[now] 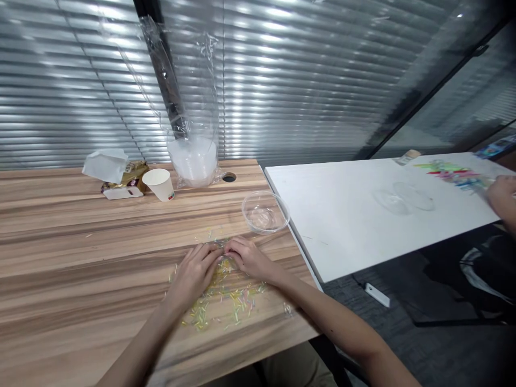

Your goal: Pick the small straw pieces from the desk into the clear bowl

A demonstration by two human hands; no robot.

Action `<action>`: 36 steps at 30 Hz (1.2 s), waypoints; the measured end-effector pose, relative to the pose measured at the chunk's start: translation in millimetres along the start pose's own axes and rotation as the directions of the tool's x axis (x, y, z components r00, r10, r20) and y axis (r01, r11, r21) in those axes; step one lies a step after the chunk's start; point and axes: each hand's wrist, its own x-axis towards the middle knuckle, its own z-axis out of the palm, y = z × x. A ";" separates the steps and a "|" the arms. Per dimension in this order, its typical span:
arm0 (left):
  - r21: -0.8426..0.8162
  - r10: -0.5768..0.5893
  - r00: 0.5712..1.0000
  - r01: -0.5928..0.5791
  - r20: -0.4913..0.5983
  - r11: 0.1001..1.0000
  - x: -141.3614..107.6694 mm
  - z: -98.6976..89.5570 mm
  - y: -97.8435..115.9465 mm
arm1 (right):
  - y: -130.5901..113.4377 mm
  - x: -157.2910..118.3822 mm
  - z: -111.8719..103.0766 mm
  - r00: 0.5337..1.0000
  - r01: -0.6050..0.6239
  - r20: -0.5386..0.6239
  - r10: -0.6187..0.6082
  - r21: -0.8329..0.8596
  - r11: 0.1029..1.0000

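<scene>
Small coloured tube-like pieces (242, 301), mostly yellow with some pale and pink ones, lie scattered over the wood-grain table (80, 301). My left hand (197, 264) rests among them, fingers bent and closed at the tips. Against it, fingertip to fingertip, is my right hand (246, 256), also closed in a pinch. What sits between the fingertips is too small and hidden to make out. Just beyond my right hand stands a clear round plastic bowl (264, 213), close to the table's right edge.
A paper cup (160, 185), a tissue pack (124, 180) and a plastic bag of stacked white bowls (195, 161) stand at the back. On the white table (334, 215) are clear bowls (413, 196) and a coloured pile (451, 173) near another person's hand (502, 193).
</scene>
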 end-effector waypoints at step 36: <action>-0.082 -0.004 1.000 0.005 0.002 0.997 1.1 3.4 -8.4 | -2.8 -5.6 -6.4 0.993 -0.022 0.118 0.017 0.042 0.999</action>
